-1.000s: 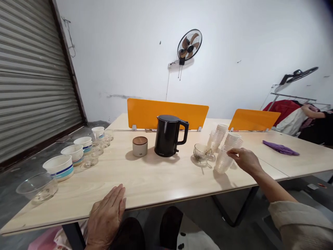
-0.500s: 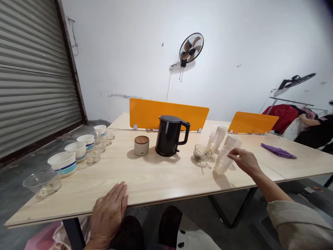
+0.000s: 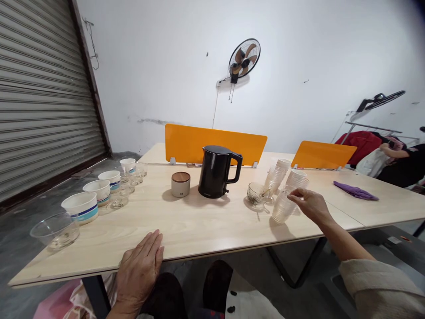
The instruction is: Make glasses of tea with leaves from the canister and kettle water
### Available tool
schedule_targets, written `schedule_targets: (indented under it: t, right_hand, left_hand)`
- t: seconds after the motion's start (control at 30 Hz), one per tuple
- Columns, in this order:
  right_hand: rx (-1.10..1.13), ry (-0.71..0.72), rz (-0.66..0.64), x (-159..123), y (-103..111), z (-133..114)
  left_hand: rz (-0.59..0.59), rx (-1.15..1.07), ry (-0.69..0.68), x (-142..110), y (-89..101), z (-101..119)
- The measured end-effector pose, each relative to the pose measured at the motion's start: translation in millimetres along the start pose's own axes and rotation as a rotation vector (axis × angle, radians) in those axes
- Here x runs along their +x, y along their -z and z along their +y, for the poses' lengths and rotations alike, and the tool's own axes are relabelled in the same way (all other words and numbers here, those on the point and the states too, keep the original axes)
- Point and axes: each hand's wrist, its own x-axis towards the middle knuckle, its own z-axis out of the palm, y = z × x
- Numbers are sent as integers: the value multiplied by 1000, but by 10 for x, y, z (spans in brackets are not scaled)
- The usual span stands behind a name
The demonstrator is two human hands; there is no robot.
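My left hand (image 3: 141, 266) lies flat on the table's front edge, fingers stretched out, holding nothing. At the right, my right hand (image 3: 308, 204) pinches the upper rim of a stack of clear plastic cups (image 3: 282, 207), which leans a little. Behind it stand more nested cups (image 3: 296, 178) and another tall stack of cups (image 3: 275, 177). Left of the held stack, a ribbed glass cup (image 3: 255, 193) with a spoon in it rests on a clear saucer. A black electric kettle (image 3: 215, 173) stands mid-table, with a wooden-lidded canister (image 3: 180, 186) beside it.
Paper bowls (image 3: 79, 207) and clear plastic bowls (image 3: 56, 230) line the table's left side. Orange dividers (image 3: 186, 144) stand along the back. A purple cloth (image 3: 355, 190) lies at the right. Another person's arm (image 3: 396, 153) shows by a clothes rack at far right.
My right hand has shifted slightly left, and the base of the pinched stack has moved slightly left with it. My left hand stays on the table edge.
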Motion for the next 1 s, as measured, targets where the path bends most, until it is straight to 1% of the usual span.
schedule_targets:
  t: [0.07,0.2,0.3,0.37,0.43,0.5,0.53,0.57,0.63,0.7,0.8,0.9,1.0]
  right_hand:
    - [20,8,34,-8,-3,8]
    - [34,20,157,-4,0,13]
    - [29,44,261,-15,94,-59]
    - [14,86,353,-50,203,-180]
    - [12,133,439,-111,302,-365]
    - [56,162,469,-189,334,-608]
    - [100,172,464,-234,308,-749]
    - [160,183,427,-281,252,-902]
    - [306,227,313,-383,47,-1241]
    - [454,312,180,-490,-250,-1612]
    - [624,446,27,-634,-753,-2166]
    - [680,519,-70,-741,-1197,-2624]
    - [673,579,-158,-824,-1513,-2935]
  left_hand:
    - [1,0,4,-7,-7,-4]
    - [1,-2,3,-18,-29,-15]
    - [-10,3,13,-15,-31,-14]
    - [-20,1,30,-1,-14,-1]
    - [-32,-11,55,21,18,22]
    - [-47,-22,81,49,53,46]
    - [-58,-23,88,62,68,55]
    - [-66,-17,98,75,80,63]
    - [-85,-7,106,95,97,73]
    - [-95,-5,112,109,108,80]
    - [-95,-4,124,125,121,90]
    - [-88,-4,133,141,132,98]
    - [-83,-11,134,150,134,100]
